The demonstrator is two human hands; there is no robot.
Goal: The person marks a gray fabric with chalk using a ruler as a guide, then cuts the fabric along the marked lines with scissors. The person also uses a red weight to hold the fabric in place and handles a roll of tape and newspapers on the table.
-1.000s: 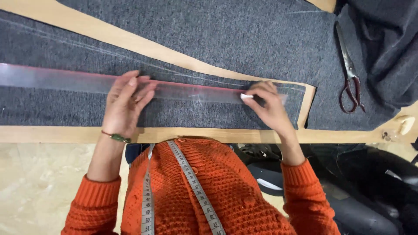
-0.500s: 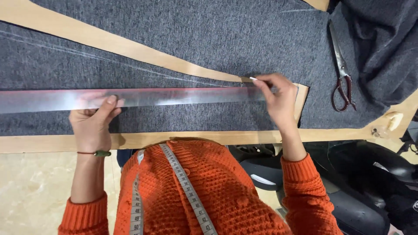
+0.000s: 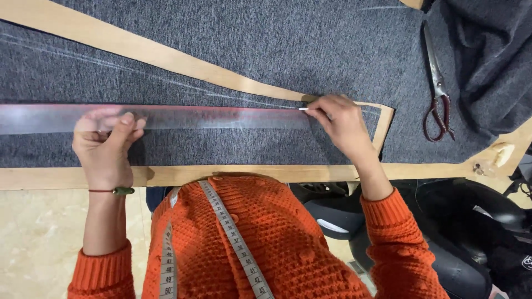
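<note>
Fingers (image 3: 119, 123) of your left hand (image 3: 105, 147) press flat on the clear ruler (image 3: 166, 118) at nine o'clock; your right hand (image 3: 341, 124) pinches white chalk (image 3: 303, 109) at its three-o'clock end. Ease that pressure and the ruler could skid across the grey cloth (image 3: 266, 50), bending the line.

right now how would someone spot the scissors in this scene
Start from the grey fabric spread over the table and go to its far right side, past the right hand. The scissors lie there beside a heap of darker cloth, the only metal tool, with long silver blades and dark red handles.
</note>
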